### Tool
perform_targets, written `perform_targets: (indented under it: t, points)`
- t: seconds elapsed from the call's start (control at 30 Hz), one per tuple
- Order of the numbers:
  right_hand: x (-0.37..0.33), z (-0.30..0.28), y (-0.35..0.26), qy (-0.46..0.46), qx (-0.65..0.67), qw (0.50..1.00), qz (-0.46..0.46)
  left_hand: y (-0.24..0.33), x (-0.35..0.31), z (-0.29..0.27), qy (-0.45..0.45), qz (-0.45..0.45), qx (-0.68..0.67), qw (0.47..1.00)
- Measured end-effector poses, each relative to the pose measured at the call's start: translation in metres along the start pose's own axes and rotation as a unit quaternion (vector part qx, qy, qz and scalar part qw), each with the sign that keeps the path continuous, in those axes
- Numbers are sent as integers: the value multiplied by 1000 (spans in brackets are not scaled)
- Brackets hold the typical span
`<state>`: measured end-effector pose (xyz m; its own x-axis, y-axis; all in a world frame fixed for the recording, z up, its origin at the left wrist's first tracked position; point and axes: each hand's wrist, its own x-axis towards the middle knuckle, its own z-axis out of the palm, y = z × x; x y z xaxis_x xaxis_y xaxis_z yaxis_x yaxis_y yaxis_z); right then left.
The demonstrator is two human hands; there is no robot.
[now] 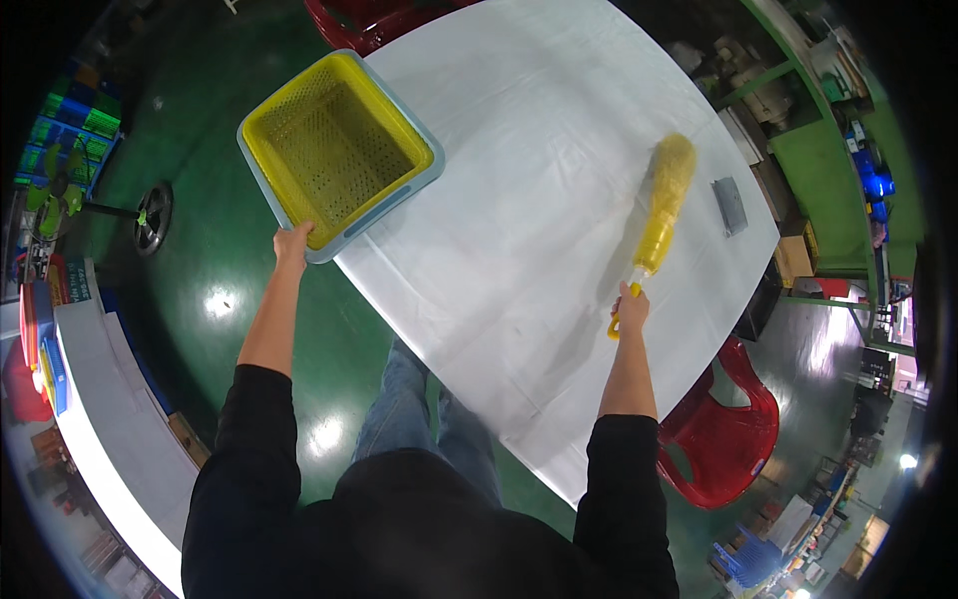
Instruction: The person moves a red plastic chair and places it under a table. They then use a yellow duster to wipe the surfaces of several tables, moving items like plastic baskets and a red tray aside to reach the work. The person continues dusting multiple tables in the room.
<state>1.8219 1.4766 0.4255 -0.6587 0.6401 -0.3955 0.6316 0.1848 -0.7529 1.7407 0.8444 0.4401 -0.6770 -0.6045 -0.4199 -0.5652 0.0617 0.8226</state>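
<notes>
We hold two things over the white table (519, 200). Our left hand (291, 243) is clenched on the near corner of the yellow basket (337, 150), which has a pale blue rim and hangs half off the table's left edge, its far part over the cloth. Our right hand (630, 307) is closed around the handle of the yellow duster (664, 200), whose fluffy head lies out toward the right edge, near a small grey card (729, 205). We judge the basket to be the risk: gripped at one corner only, it could tip or slide off the edge if we loosen our hold. A wide sweep of the duster could also knock the card to the floor.
</notes>
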Motion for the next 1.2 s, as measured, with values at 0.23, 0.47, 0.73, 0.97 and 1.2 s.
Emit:
perform_targets:
  t: [0.23, 0.47, 0.73, 0.97, 1.2]
  points:
    - [-176, 72, 86, -294, -431, 832, -191, 38, -14, -106, 13, -39, -120, 992]
    - [-133, 84, 33, -273, -374, 807, -367, 63, -10, -226, 180, 13, -158, 971]
    - [41, 204, -102, 5, -48, 993, -109, 10, -54, -296, 239, -6, -191, 952]
    - [-150, 298, -93, -461, -470, 625, -419, -7, -53, -294, 234, -63, -244, 939]
    - [-110, 357, -198, -381, -405, 647, -522, 28, -29, -258, 216, -71, -274, 935]
